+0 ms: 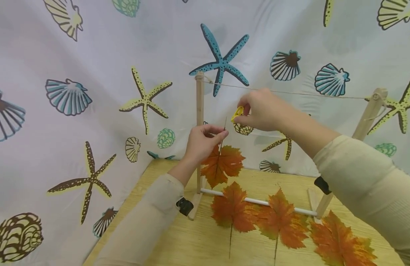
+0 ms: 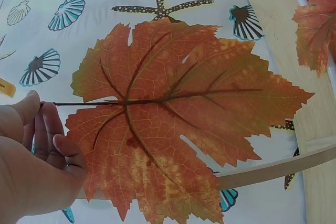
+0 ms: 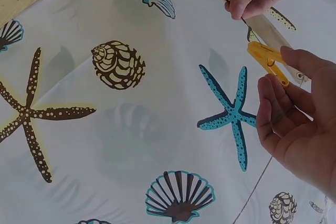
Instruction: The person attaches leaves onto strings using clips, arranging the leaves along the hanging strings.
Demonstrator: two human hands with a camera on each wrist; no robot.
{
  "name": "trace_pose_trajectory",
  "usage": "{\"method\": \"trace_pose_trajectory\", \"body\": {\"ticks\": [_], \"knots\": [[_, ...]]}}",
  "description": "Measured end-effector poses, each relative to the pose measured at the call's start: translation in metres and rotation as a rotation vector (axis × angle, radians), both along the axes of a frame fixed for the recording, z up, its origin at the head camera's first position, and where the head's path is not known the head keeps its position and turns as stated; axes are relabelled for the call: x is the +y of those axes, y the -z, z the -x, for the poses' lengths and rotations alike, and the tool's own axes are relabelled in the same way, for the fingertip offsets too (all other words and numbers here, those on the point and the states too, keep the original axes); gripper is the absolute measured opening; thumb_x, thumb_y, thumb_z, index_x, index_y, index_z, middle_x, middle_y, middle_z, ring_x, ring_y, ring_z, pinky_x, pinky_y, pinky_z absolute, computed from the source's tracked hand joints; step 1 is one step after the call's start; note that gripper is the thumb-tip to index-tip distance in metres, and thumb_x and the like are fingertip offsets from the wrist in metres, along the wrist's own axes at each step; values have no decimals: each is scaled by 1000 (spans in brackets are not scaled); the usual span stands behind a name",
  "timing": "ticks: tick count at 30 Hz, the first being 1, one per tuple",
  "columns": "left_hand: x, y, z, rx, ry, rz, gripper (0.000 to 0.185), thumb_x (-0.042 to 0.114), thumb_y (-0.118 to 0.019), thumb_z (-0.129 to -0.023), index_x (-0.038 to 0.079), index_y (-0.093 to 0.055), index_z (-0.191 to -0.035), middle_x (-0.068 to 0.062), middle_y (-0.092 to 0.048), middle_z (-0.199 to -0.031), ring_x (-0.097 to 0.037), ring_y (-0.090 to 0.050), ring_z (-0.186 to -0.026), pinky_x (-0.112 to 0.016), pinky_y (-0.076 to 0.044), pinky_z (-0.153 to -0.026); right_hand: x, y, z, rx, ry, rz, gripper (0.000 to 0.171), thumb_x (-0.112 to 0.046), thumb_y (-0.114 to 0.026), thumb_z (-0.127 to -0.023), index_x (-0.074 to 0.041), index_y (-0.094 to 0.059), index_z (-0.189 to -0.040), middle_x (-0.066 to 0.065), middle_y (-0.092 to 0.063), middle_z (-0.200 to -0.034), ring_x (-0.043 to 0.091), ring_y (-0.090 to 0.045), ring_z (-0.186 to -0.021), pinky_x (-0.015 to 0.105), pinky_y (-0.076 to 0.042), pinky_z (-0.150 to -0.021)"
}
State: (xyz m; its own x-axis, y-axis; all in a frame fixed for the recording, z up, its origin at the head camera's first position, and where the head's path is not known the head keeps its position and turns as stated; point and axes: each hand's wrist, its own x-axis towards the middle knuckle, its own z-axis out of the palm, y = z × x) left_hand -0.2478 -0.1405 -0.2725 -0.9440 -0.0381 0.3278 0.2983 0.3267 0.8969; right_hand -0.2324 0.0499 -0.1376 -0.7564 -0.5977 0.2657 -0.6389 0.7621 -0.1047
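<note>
My left hand (image 1: 205,138) pinches the thin stem of an orange maple leaf (image 1: 222,164), which hangs blade-down beside the left wooden post (image 1: 200,111). In the left wrist view the leaf (image 2: 173,114) fills the frame, its stem caught between thumb and fingers (image 2: 44,124). My right hand (image 1: 263,110) holds a small yellow clothespin (image 1: 237,113) just under the string (image 1: 308,94) stretched between the two posts. The clothespin (image 3: 268,60) shows pinched at the fingertips of my right hand (image 3: 294,114) in the right wrist view.
A wooden frame stands on the light wooden table (image 1: 191,240): two posts, the right post (image 1: 368,118) and a white rod (image 1: 258,201) at the base. Three orange leaves (image 1: 281,221) lie on the table in front. A seashell-printed cloth (image 1: 92,92) hangs behind.
</note>
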Motion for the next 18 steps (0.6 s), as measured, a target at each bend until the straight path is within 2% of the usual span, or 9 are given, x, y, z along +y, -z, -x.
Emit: {"method": "trace_pose_trajectory", "body": {"ticks": [4, 9, 12, 18], "knots": [[1, -6, 0, 2, 5, 3, 22, 32, -76, -90, 13, -77, -102, -4, -71, -97, -19, -64, -84, -24, -51, -67, -4, -6, 0, -1, 5, -36, 38, -29, -75, -90, -2, -73, -117, 10, -76, -97, 26, -67, -91, 38, -57, -80], [-2, -18, 2, 24, 0, -5, 22, 31, -75, -91, 12, -77, -102, -5, -71, -99, -19, -63, -85, -24, -51, -68, -11, -18, 0, 16, 8, -76, 33, -28, -72, -92, -2, -75, -113, 10, -76, -92, 24, -65, -79, 35, -54, -70], [-3, -22, 4, 26, -4, -11, 23, 32, -75, -90, 12, -77, -102, -5, -71, -99, -18, -63, -84, -24, -51, -67, -14, -23, 0, 17, 14, -81, 34, -28, -71, -93, -2, -74, -114, 10, -76, -92, 24, -65, -78, 36, -55, -74], [-1, -25, 6, 2, 16, -31, 25, 33, -76, -90, 12, -77, -104, -5, -71, -100, -19, -63, -86, -24, -52, -69, -13, -27, -1, 6, 38, -82, 39, -28, -69, -94, 0, -71, -121, 12, -76, -99, 26, -68, -88, 39, -56, -83]]}}
